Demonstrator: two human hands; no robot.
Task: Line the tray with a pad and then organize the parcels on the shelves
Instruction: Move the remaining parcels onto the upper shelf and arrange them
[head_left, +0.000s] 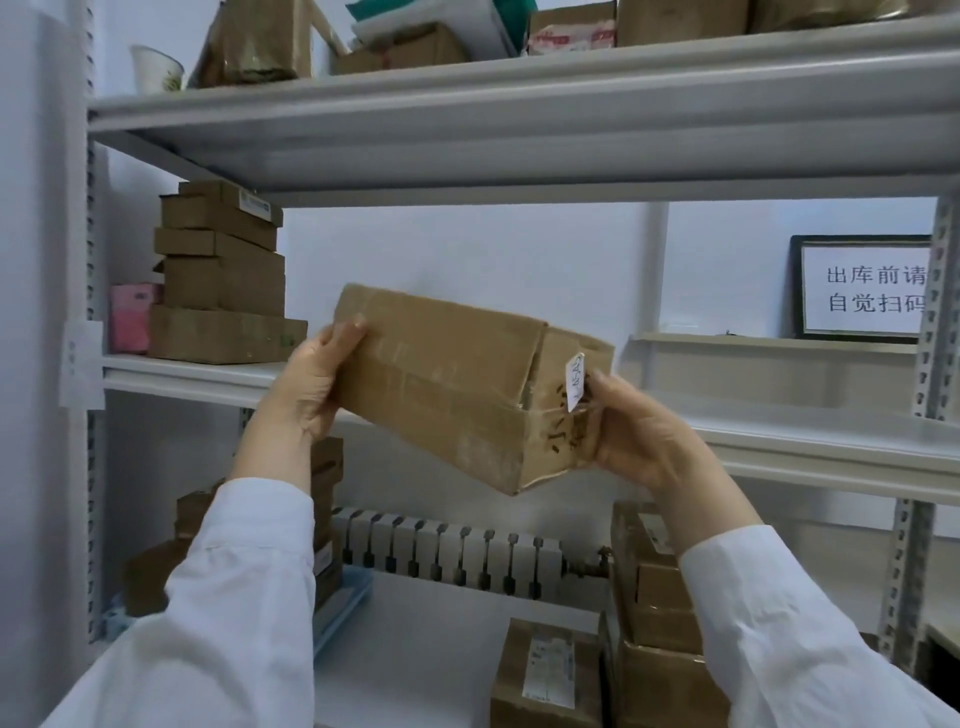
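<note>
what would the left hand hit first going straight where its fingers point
Beyond the cardboard box it grips, likely the white wall behind the middle shelf; the box stack sits left. Depth unclear.

You're standing in a parcel stockroom. Grey slotted-steel shelving (519, 93) fills your view. Taped cardboard parcels (223, 291) sit stacked at ten o'clock, labelled cartons (545, 670) at five and more boxes (680, 21) at twelve. A framed notice (862, 286) at three o'clock asks for scanning before goods leave.

One wide-angle head-worn camera looks forward at the shelves (519, 98) from close range.
</note>
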